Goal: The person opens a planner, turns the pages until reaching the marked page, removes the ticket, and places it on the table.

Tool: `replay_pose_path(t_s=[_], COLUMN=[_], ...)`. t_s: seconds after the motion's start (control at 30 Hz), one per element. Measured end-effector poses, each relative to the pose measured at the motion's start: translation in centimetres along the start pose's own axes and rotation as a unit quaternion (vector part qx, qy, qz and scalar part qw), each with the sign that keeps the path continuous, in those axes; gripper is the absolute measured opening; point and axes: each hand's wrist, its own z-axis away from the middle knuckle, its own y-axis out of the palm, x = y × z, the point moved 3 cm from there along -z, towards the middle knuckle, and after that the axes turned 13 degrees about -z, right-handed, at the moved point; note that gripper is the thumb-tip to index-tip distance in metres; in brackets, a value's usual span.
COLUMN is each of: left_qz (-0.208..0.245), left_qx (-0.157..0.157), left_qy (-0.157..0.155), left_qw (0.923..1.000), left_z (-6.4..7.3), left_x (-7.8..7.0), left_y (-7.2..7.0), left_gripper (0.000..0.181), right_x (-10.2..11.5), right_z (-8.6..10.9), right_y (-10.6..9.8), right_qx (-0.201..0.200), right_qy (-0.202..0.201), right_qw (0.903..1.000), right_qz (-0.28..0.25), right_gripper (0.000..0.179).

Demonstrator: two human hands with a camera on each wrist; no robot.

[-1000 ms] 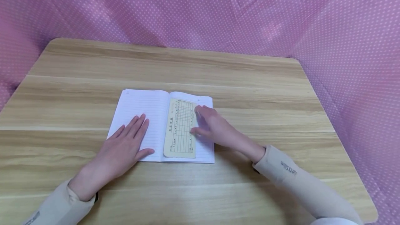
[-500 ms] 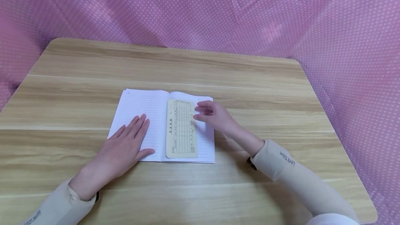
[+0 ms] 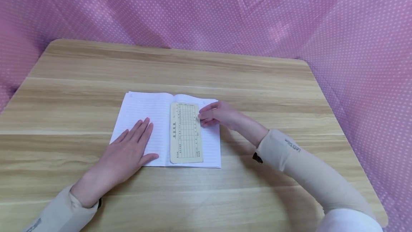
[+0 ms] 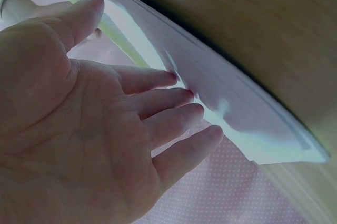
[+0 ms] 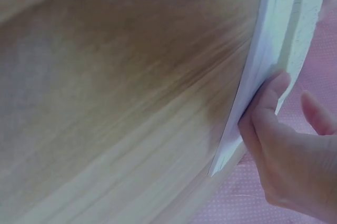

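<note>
An open lined notebook (image 3: 138, 106) lies on the wooden table. On its right page rests a pale yellow printed card (image 3: 186, 133) with a grid of lines, its long side along the fold. My left hand (image 3: 125, 156) lies spread on the left page; the left wrist view shows straight fingers (image 4: 171, 121) touching the paper. At the card's upper right edge is my right hand (image 3: 222, 114), fingers bent. In the right wrist view its fingertips meet the page beside the card, while the thumb (image 5: 316, 112) stands apart from them.
The pale wooden table (image 3: 273, 92) extends around the notebook on every side. Pink dotted cloth (image 3: 206, 13) hangs behind it and along both sides. Beige sleeves (image 3: 299, 160) cover the forearms.
My right hand has lifted from lower on the card and moved up to its upper right edge, with fingers more bent. The card shifted slightly right, then back left. My left hand stays still.
</note>
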Motion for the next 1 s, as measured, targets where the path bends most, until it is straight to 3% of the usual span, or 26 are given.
replay_pose_path(t_s=[0.17, 0.5, 0.73, 1.0], left_qz=[0.000, -0.003, -0.001, 0.009], left_qx=[-0.002, -0.013, -0.015, -0.009], left_qy=[-0.001, 0.003, 0.002, 0.002], left_qw=[1.0000, 0.9999, 0.9999, 0.9999], left_z=[0.0, 0.1, 0.0, 0.1], left_x=[0.0, 0.0, -0.1, 0.0], left_y=[0.0, 0.2, 0.0, 0.2], left_gripper=[0.084, 0.083, 0.082, 0.082], right_x=[-0.1, -0.4, -0.6, -1.6], right_z=[-0.2, -0.3, 0.7, 2.5], right_y=[0.3, -0.6, -3.3, -7.8], right_qx=[-0.017, -0.016, -0.017, -0.018], right_qy=[0.003, -0.010, -0.018, -0.019], right_qw=[0.9996, 0.9998, 0.9996, 0.9996], right_qz=[0.024, 0.000, 0.013, 0.013], right_gripper=[0.027, 0.020, 0.017, 0.025])
